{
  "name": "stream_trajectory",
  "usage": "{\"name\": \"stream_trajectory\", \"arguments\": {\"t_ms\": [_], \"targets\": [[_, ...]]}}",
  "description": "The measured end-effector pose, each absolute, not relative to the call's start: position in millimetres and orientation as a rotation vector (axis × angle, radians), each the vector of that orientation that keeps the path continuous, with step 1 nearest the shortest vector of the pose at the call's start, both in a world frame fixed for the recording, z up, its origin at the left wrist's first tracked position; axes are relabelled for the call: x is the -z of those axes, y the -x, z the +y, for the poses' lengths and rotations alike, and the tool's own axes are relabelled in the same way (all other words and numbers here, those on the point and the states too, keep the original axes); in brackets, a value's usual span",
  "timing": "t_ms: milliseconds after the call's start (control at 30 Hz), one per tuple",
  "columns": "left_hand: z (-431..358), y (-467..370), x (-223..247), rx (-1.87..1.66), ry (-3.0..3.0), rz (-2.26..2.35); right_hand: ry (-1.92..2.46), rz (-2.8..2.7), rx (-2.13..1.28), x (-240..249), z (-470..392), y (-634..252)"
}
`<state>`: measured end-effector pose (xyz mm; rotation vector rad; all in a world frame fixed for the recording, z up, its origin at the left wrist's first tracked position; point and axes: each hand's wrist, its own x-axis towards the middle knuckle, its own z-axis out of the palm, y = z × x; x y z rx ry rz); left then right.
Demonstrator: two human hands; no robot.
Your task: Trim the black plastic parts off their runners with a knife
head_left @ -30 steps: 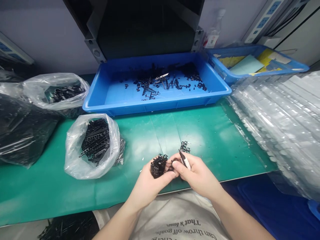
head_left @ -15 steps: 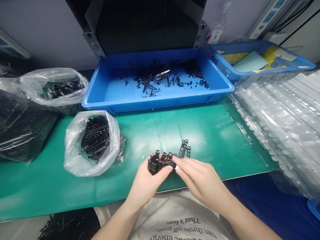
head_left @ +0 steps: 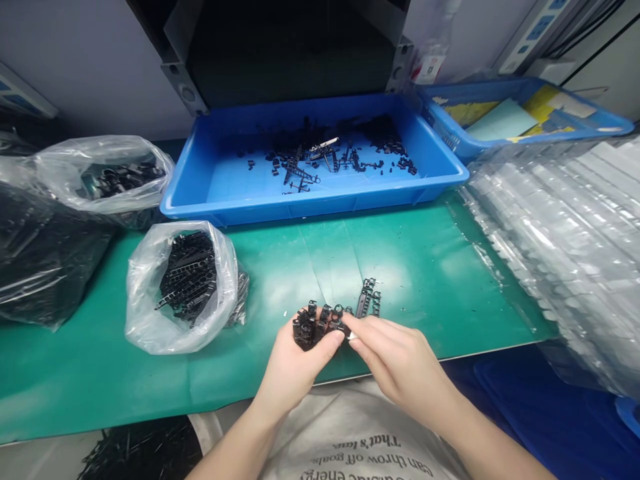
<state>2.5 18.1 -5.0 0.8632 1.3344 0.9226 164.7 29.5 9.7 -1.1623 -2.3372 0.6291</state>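
A cluster of small black plastic parts [head_left: 309,327] sits in my left hand [head_left: 295,363], whose fingers curl round it with the thumb pressed on top. My right hand [head_left: 390,350] meets it on the right, thumb and forefinger closed on the end of the cluster. A small white piece [head_left: 351,337] shows at the right fingertips; what it belongs to is hidden. Just beyond the right fingers, black toothed plastic strips [head_left: 367,297] lie on the green table mat [head_left: 425,267].
A blue tray [head_left: 320,208] of scattered black parts stands at the back. Clear plastic bags [head_left: 185,337] of black parts are on the left. On the right are stacked clear plastic trays [head_left: 565,247] and a blue basket [head_left: 450,137] with papers. A bottle [head_left: 430,63] stands behind.
Both hands keep the same grip on the black parts. The whole view has shifted very slightly; nothing on the table has visibly moved.
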Motion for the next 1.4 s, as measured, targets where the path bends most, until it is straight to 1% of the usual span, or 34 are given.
{"name": "stream_trajectory", "arguments": {"t_ms": [133,333,467,567,667,867,967,1000,1067,1133,1167,1233,1300,1400], "targets": [[17.6,-3.9,8.8,-0.988,-0.798,1.295,1.171,-2.301,-0.606,-8.8,26.4,-160.2],[13.2,-12.6,10.3,-1.051,-0.617,1.221,1.182,-2.229,-0.453,0.2,23.2,-153.4],[14.2,-9.0,8.8,-1.01,-0.663,1.256,1.184,-2.147,-0.55,2.1,24.6,-157.1],[17.3,1.2,8.6,-0.923,-0.869,1.435,1.254,-2.065,-0.656,-0.4,28.2,-165.5],[17.8,6.7,9.6,-0.75,-1.206,1.648,1.381,-1.985,-0.687,-2.1,32.1,-173.5],[11.5,-7.9,20.5,-0.293,-1.918,1.799,1.492,-1.967,-0.709,0.1,32.5,-172.3],[14.2,-8.0,23.3,-0.221,-2.037,1.909,1.487,-1.974,-0.772,1.2,31.8,-168.2],[16.1,-5.8,22.2,-0.273,-2.02,1.972,1.485,-1.973,-0.794,1.3,32.1,-167.1],[20.0,-0.2,16.5,-0.503,-1.907,2.061,1.48,-1.954,-0.842,0.6,33.8,-165.0],[22.3,4.5,7.1,-0.733,-1.687,1.944,1.47,-1.909,-0.909,-1.4,37.0,-162.9],[22.4,5.7,2.1,-0.779,-1.546,1.808,1.458,-1.88,-0.953,-3.1,39.0,-161.7],[20.9,6.1,-5.8,-0.739,-1.261,1.508,1.393,-1.824,-1.067,-7.5,43.0,-159.7],[18.0,4.8,-8.1,-0.666,-1.037,1.318,1.303,-1.781,-1.175,-12.3,46.5,-158.8],[14.2,2.1,-0.8,-0.773,-0.86,1.303,1.244,-1.659,-1.321,-17.0,49.6,-158.3]]}}
